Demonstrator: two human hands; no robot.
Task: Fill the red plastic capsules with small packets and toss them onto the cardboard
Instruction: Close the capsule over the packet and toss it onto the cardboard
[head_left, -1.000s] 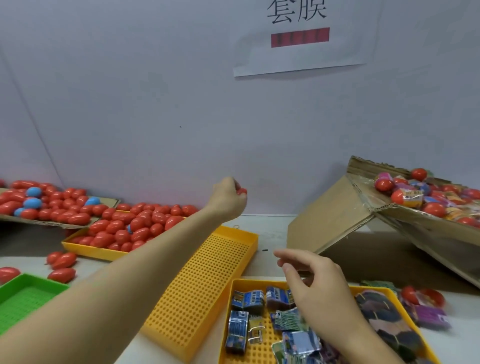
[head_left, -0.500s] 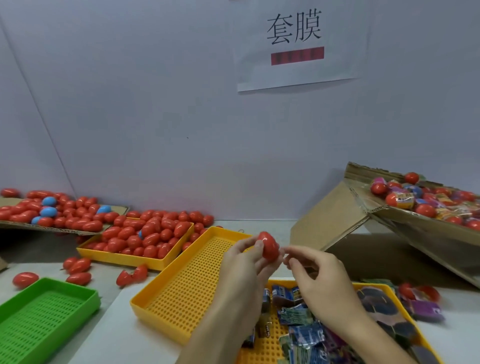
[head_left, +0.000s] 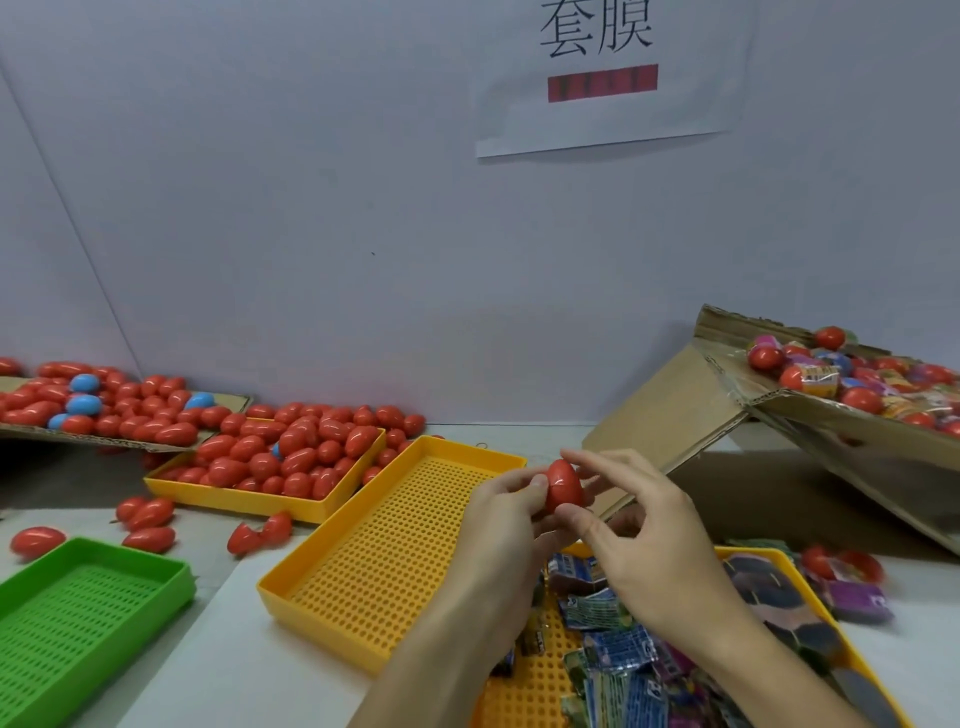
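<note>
Both hands meet over the counter (head_left: 249, 613): left hand (head_left: 506, 512) grips a red capsule (head_left: 563, 486) w/ right hand (head_left: 641, 540) pinching its far side, above the yellow packet tray (head_left: 524, 691); cardboard (head_left: 119, 439) piled at left.

One view only, from a camera worn on the person's head. It faces forward and slightly down, across the table (head_left: 249, 660) toward the wall (head_left: 363, 208), where a paper sign (head_left: 602, 78) sits near the top edge. Both hands are close to the lens, forearms entering from the bottom edge. The wide angle bends the edges of the scene, and the trays sit nearer than the cardboard.
</note>
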